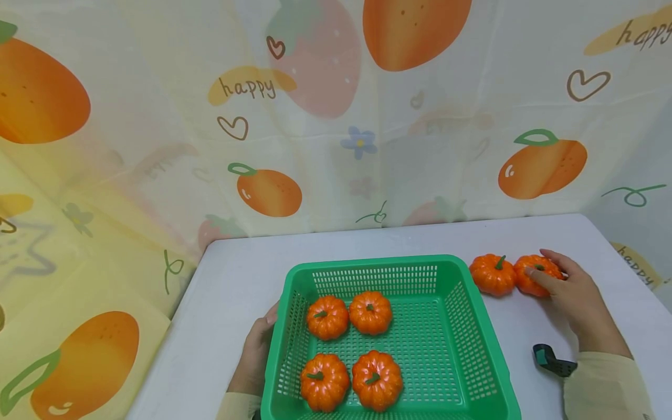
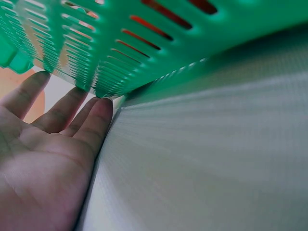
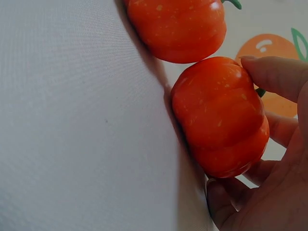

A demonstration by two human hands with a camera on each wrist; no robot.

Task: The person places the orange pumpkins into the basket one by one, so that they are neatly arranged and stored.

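Note:
A green plastic basket with slotted walls stands on the table. Inside it sit several small orange pumpkins, among them one pumpkin near the back and another pumpkin nearer the front. My left hand is at the basket's left side; in the left wrist view its nearly straight fingertips touch the slotted wall. On the table to the right, my right hand grips a pumpkin, thumb over its top and fingers round its side. A second loose pumpkin lies right beside it, to the left.
A small black and green device is by the right sleeve. The white table backs onto a curtain printed with fruit and hearts, which also hangs along the left side.

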